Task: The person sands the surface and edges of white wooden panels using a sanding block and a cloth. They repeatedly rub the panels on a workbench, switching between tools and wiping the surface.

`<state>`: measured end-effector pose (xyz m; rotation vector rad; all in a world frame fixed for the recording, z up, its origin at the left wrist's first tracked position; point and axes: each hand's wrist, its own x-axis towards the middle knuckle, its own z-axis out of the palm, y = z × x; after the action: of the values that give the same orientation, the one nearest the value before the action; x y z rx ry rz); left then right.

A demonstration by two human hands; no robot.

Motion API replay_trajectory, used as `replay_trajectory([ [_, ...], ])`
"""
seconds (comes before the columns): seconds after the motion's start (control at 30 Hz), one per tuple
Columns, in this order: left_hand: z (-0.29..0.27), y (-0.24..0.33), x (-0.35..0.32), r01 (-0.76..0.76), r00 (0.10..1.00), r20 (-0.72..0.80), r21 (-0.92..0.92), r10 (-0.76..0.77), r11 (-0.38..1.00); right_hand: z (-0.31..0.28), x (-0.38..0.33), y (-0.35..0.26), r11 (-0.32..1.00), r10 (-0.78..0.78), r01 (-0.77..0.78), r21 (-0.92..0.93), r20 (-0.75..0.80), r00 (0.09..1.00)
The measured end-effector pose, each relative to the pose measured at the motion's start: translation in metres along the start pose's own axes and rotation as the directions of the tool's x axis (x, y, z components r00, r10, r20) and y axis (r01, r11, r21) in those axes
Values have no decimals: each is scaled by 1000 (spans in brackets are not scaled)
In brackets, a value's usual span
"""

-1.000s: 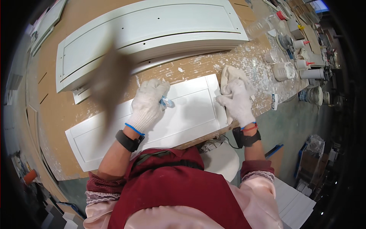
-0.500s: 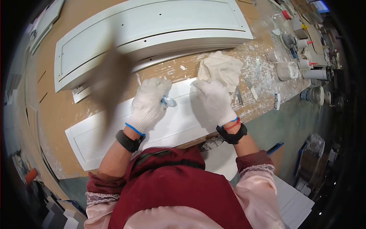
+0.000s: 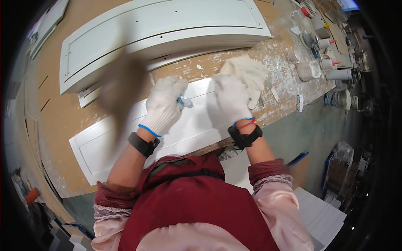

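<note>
Bench (image 3: 54,138); stack (image 3: 180,27) at far side. White panel (image 3: 186,125) flat on near side, under both hands. Rag (image 3: 252,75) against right hand (image 3: 232,96): fingers curled, can't tell grip. Left hand (image 3: 163,100) closed around blue-clear plastic (image 3: 185,101).

Good bright light across the middle, and the white panel (image 3: 180,136) gleams clean and pale! Soft grey shadow falls on it, just off the right hand (image 3: 232,96) toward eight o'clock. Over at ten, a brown shape (image 3: 122,83) smears, completely out of focus. Stacked panels (image 3: 167,25) bow at twelve, a screen (image 3: 348,5) glares at two, and three o'clock's rim sinks into black.
</note>
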<state>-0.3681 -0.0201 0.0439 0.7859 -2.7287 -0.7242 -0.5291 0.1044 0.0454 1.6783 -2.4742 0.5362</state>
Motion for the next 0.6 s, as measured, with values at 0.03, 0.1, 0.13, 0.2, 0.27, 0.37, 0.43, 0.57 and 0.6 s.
replay_trajectory([
  [0.03, -1, 1, 1, 6, 1000, 13, 15, -6, 1000, -2, 2, 8, 972, 134, -142, 185, 53, 989],
  [0.1, 0, -2, -1, -10, 1000, 7, 2, 10, 1000, -5, 0, 18, 758, 360, -427, 493, 230, 904],
  [0.13, 2, -7, -3, -27, 999, -18, -22, 27, 999, -5, -3, 17, 799, 286, -365, 478, 232, 930],
  [0.2, -4, -6, -3, -16, 1000, 21, -26, 17, 1000, -7, -13, 8, 860, 134, -238, 452, 250, 959],
  [0.27, -14, -4, -1, 25, 989, 148, 15, -27, 1000, -7, -23, -26, 966, -126, 95, 239, 115, 985],
  [0.37, -7, -11, -10, -25, 999, -24, -105, 23, 994, 10, -33, -52, 981, -151, 131, 142, 137, 979],
  [0.43, -4, -13, -11, -39, 999, -26, -125, 36, 991, 14, -37, -49, 985, -85, 65, 163, 119, 989],
  [0.57, -5, -15, -12, -8, 1000, 14, -120, 10, 993, -22, -17, -8, 963, 137, -186, 193, 239, 961],
  [0.6, -6, -11, -10, -4, 1000, 21, -118, 7, 993, -26, -21, 9, 900, 220, -282, 334, 212, 952],
])
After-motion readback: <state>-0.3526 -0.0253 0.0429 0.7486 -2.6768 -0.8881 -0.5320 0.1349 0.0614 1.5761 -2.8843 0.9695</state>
